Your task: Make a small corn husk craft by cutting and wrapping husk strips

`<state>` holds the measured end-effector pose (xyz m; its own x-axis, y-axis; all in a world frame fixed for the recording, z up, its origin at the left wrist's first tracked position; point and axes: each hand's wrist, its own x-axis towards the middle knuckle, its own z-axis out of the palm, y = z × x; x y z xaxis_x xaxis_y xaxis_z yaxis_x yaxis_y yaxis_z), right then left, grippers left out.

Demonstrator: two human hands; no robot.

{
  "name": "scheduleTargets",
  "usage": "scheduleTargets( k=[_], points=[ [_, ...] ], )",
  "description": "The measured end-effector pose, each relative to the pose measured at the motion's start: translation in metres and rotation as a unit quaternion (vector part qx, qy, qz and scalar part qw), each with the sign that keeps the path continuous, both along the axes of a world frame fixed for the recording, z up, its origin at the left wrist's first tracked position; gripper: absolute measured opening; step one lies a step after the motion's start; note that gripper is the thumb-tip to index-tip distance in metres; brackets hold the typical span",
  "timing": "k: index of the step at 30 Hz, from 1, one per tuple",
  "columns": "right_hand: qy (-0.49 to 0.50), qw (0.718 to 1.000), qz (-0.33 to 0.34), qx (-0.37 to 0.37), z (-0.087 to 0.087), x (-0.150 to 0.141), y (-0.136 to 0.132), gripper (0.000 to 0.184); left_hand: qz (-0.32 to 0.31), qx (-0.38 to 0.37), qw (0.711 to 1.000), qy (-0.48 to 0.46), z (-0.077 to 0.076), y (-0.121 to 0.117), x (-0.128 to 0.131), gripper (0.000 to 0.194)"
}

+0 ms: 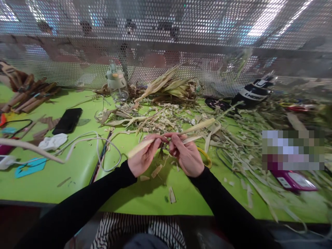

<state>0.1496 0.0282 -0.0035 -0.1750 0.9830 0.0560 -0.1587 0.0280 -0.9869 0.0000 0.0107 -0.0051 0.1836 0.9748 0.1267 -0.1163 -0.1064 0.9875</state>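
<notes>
Near the middle of the green table (72,186), my left hand (142,162) and my right hand (188,158) meet with fingertips almost touching. Both are closed in a pinch. A pale, dry corn husk strip (140,148) lies across my left hand, its end running into the pinched fingers. From my right hand another yellowish husk strip (201,125) sticks out up and to the right. Whether these are one joined piece I cannot tell, since the fingers hide the middle. Small husk scraps (157,171) lie beneath the hands.
Behind lie heaped husks (168,88) and a clear bottle (116,83), before a perforated metal screen (155,52). A black bottle (252,91) and a magenta device (295,181) are right, among loose strips. A phone (67,120) and white cable (88,137) are left.
</notes>
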Motion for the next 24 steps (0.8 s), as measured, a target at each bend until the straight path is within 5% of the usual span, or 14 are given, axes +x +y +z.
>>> scheduleTargets(
  k=[5,14,19,24],
  points=[
    [0.000,0.999,-0.037,0.015,0.004,-0.001,-0.002,0.036,-0.004,0.007,1.000,0.014,-0.001,-0.004,0.004,0.032],
    [-0.011,0.998,-0.057,0.011,0.000,-0.002,-0.003,0.041,-0.135,-0.074,0.988,0.025,0.006,-0.004,0.004,0.040],
    [-0.095,0.995,-0.029,0.007,0.000,0.002,-0.001,0.044,-0.192,-0.140,0.971,0.021,0.000,0.004,-0.001,0.036],
    [-0.165,0.985,-0.028,0.047,0.007,0.005,-0.003,0.048,-0.143,-0.176,0.974,-0.001,-0.005,0.007,-0.002,0.028]
  ],
)
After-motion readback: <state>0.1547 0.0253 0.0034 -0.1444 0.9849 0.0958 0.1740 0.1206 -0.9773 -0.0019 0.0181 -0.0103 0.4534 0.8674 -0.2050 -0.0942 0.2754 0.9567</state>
